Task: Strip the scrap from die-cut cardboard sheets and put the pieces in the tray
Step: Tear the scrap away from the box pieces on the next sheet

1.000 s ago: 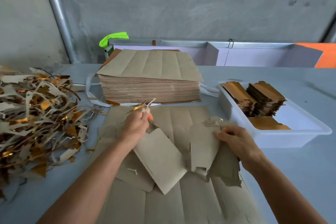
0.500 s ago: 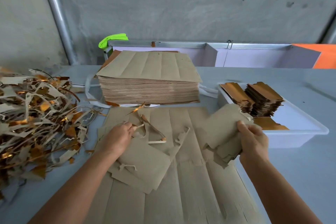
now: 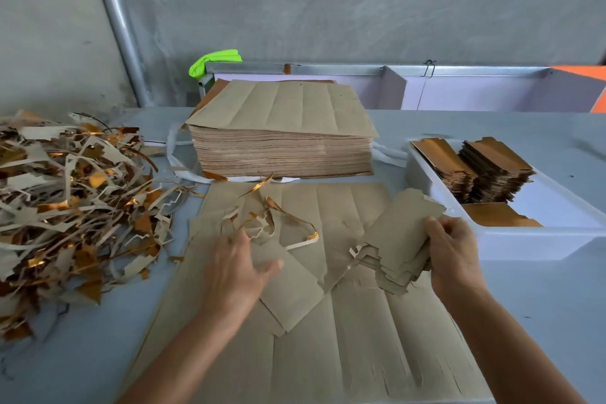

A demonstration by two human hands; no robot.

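A small stack of stripped cardboard pieces [image 3: 398, 246] is gripped in the right hand [image 3: 454, 256], with the fingers curled round its right edge. The stack is held just above the die-cut sheet [image 3: 328, 338], near the left wall of the white tray [image 3: 531, 239] but outside it. The left hand [image 3: 236, 269] is laid with straight, spread fingers on loose cut pieces [image 3: 288, 292] lying on the sheet; nothing is gripped by it. A curl of scrap strips [image 3: 278, 223] with gold foil edges is located just beyond the left fingertips, on the sheet. Two stacks of finished pieces [image 3: 485, 170] are seen standing in the far part of the tray, gold side up, and a single gold piece [image 3: 498, 219] lies flat in front of them. A tall pile of unprocessed sheets [image 3: 282, 141] stands behind the working sheet. A heap of scrap [image 3: 72, 203] is spread over the grey table [image 3: 541, 305] at the left.
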